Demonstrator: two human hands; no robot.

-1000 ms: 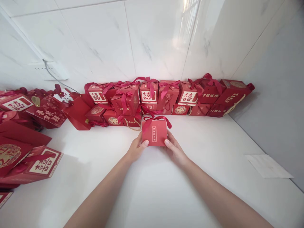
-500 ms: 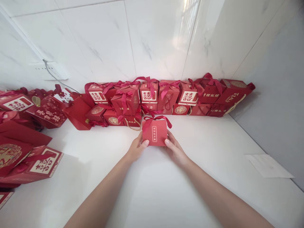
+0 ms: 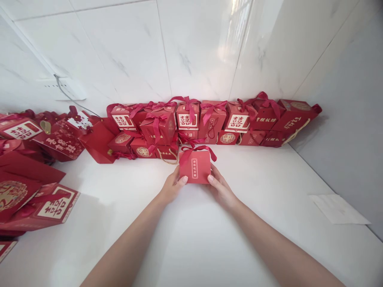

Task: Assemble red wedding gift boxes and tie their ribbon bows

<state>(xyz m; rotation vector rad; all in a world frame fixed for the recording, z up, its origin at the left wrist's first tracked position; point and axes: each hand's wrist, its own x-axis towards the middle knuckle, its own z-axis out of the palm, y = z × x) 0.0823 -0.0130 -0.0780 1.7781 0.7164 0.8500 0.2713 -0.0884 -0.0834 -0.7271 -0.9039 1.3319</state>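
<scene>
A small red gift box (image 3: 202,169) with a dark pink ribbon bow (image 3: 197,150) on top is gripped from both sides in the middle of the white tabletop. My left hand (image 3: 172,186) closes on its left side, thumb on the front lower corner. On the opposite side, my right hand (image 3: 222,189) presses it with the thumb at the right front corner. The other fingers are partly hidden behind the box. Gold characters in a frame mark its front. Just behind it stands a stacked row of similar red boxes (image 3: 212,121), with ribbons and cord handles.
More red boxes (image 3: 58,205) crowd the left side, some tilted, beside a folded red box (image 3: 98,141). A tiled wall (image 3: 197,48) rises behind, with a socket and cable (image 3: 67,93) at left. White paper (image 3: 338,209) lies at the right, near a grey wall (image 3: 350,119).
</scene>
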